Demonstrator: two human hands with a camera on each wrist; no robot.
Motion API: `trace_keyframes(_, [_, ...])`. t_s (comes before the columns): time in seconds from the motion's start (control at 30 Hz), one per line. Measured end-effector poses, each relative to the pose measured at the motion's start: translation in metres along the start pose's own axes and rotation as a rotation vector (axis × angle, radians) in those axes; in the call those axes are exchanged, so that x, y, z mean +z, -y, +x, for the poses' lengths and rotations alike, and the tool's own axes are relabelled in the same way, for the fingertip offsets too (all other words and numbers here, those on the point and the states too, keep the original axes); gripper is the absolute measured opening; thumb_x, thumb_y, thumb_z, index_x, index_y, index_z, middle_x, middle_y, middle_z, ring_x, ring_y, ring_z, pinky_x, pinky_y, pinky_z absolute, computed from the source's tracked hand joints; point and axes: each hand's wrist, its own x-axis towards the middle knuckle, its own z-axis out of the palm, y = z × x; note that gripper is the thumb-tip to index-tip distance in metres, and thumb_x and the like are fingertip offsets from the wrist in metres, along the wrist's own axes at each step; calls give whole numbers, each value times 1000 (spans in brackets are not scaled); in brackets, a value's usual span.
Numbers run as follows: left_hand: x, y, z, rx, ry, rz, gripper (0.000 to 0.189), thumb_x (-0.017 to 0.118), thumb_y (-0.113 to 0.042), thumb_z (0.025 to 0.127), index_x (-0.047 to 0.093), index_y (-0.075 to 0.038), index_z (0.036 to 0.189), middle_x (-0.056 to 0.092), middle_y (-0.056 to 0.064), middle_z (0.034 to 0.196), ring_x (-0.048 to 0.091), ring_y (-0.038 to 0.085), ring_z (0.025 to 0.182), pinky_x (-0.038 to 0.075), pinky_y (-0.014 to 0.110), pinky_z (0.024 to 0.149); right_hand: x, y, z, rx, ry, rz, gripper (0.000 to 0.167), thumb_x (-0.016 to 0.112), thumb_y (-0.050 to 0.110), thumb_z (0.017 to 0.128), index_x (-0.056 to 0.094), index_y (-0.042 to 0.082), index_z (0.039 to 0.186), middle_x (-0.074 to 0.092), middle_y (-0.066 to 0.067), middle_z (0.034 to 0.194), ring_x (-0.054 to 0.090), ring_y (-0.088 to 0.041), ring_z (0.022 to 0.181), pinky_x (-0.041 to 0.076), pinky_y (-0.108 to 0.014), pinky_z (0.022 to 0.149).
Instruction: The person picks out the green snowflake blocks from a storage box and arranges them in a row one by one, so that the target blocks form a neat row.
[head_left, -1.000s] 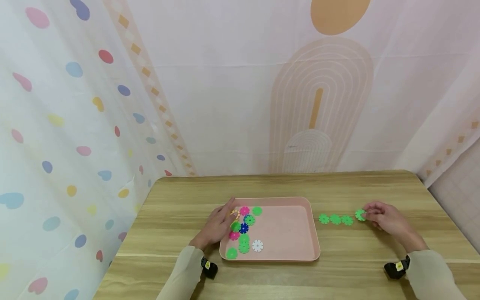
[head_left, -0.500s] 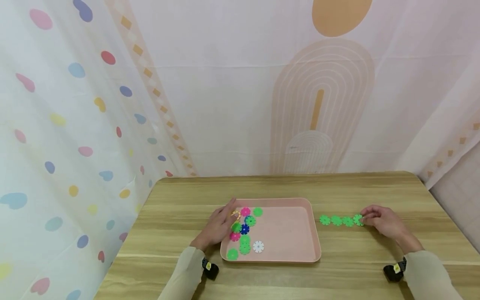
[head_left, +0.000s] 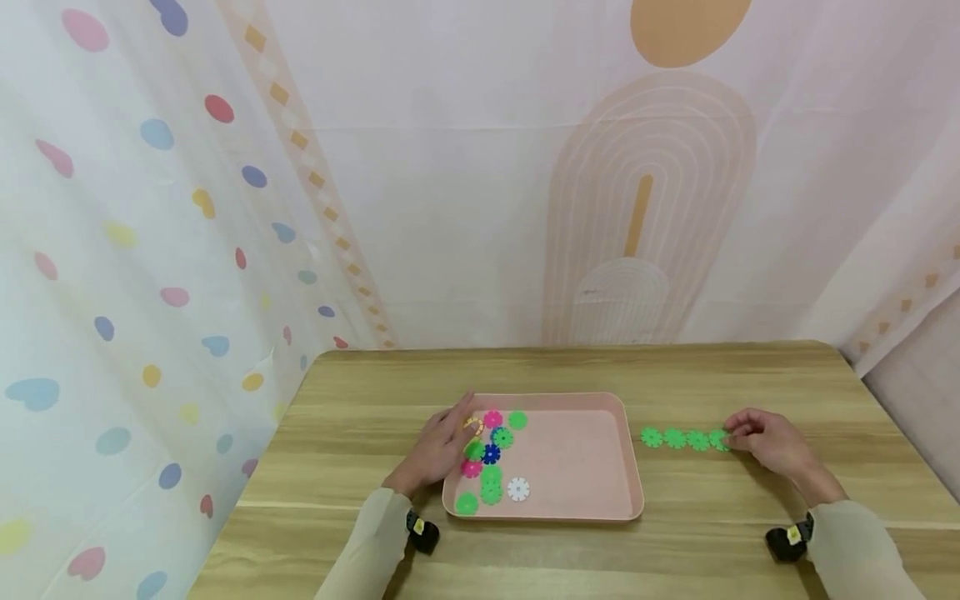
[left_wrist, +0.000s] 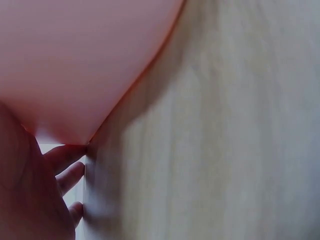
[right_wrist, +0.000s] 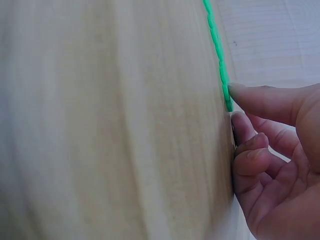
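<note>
My right hand point(head_left: 772, 442) pinches a green snowflake disc point(head_left: 719, 440) at the right end of a row of green snowflake discs point(head_left: 674, 438) on the table. Thumb and index finger meet at its right edge; in the right wrist view the row point(right_wrist: 216, 42) shows edge-on and low against the wood. Over the left rim of a pink tray point(head_left: 573, 458) my left hand point(head_left: 435, 446) holds on, the thumb inside and the other fingers outside. A yellow snowflake disc point(head_left: 474, 426) lies by that thumb, partly hidden. In the left wrist view several fingertips point(left_wrist: 75, 172) touch the tabletop beside the tray.
Inside the tray's left part lie several loose discs: green point(head_left: 467, 503), pink point(head_left: 492, 419), dark blue point(head_left: 491, 454) and white point(head_left: 518, 489). Some overlap. A patterned curtain point(head_left: 480, 208) hangs behind the wooden table point(head_left: 555, 558).
My right hand has brought its green disc left and down to the end of the row, closing the gap to the other discs. The left hand keeps its place on the tray.
</note>
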Motion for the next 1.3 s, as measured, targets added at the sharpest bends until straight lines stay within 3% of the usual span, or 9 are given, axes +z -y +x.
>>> trace_keyframes(0.4, [0, 0, 1, 2, -3, 3, 63, 39, -48, 105, 15, -29, 160, 31, 9, 161, 23, 41, 146, 20, 71, 112, 0, -2, -1, -6, 6, 2, 23, 65, 11, 93, 62, -6, 109, 59, -6, 90, 50, -12, 78, 41, -25, 66])
trace_keyframes(0.7, [2, 0, 1, -4, -8, 10, 64, 40, -47, 105, 15, -28, 160, 32, 9, 161, 23, 41, 146, 20, 70, 112, -2, 4, -2, 2, 7, 33, 28, 60, 13, 98, 57, -8, 116, 59, -8, 93, 48, -12, 72, 43, -25, 59])
trace_keyframes(0.93, [2, 0, 1, -2, -11, 9, 64, 40, -47, 105, 15, -27, 160, 32, 9, 161, 24, 42, 146, 21, 71, 111, 1, 30, 3, -86, -15, 41, 26, 60, 14, 98, 59, -5, 116, 62, -9, 96, 53, -12, 81, 45, -26, 64])
trace_keyframes(1.3, [2, 0, 1, -12, -5, 2, 64, 40, -49, 104, 15, -29, 160, 30, 8, 161, 22, 41, 146, 20, 71, 111, 25, 89, 25, -179, 64, 111, 27, 65, 17, 96, 63, -4, 112, 64, -9, 97, 56, -18, 81, 47, -27, 62])
